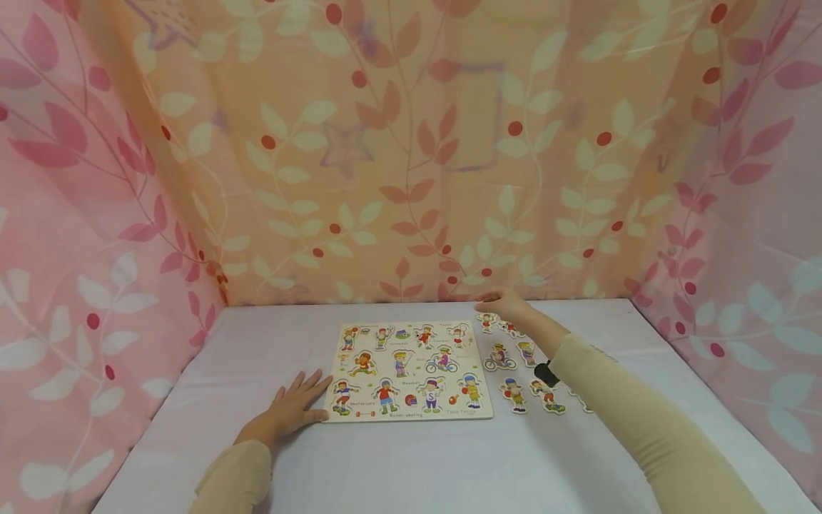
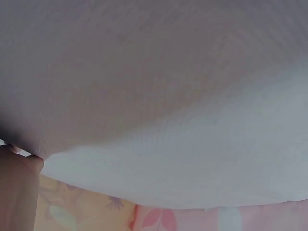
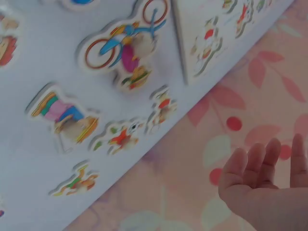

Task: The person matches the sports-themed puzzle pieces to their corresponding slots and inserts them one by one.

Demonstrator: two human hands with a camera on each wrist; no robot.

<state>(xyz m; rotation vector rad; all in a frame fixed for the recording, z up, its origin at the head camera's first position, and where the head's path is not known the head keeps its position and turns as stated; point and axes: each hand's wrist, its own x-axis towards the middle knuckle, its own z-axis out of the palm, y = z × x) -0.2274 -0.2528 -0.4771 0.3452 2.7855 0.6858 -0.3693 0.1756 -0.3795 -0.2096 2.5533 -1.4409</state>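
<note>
A flat puzzle board (image 1: 379,375) printed with children playing sports lies on the white table. My left hand (image 1: 292,405) rests at its left edge, fingers spread and thumb by the near corner. Only a bit of that hand (image 2: 17,187) shows in the left wrist view. Beyond the board's far right corner hovers my right hand (image 1: 507,305), close to a tennis player piece (image 3: 164,110) and a soccer player piece (image 3: 124,138). In the right wrist view its fingers (image 3: 255,163) are loosely bent, and nothing is seen in them.
Several loose pieces lie right of the board, among them a cyclist piece (image 1: 499,357), a piece with a blue cap (image 1: 513,396) and a skateboarder piece (image 1: 548,397). My right forearm covers part of them. Leaf-patterned curtains (image 1: 411,214) enclose the table (image 1: 385,471).
</note>
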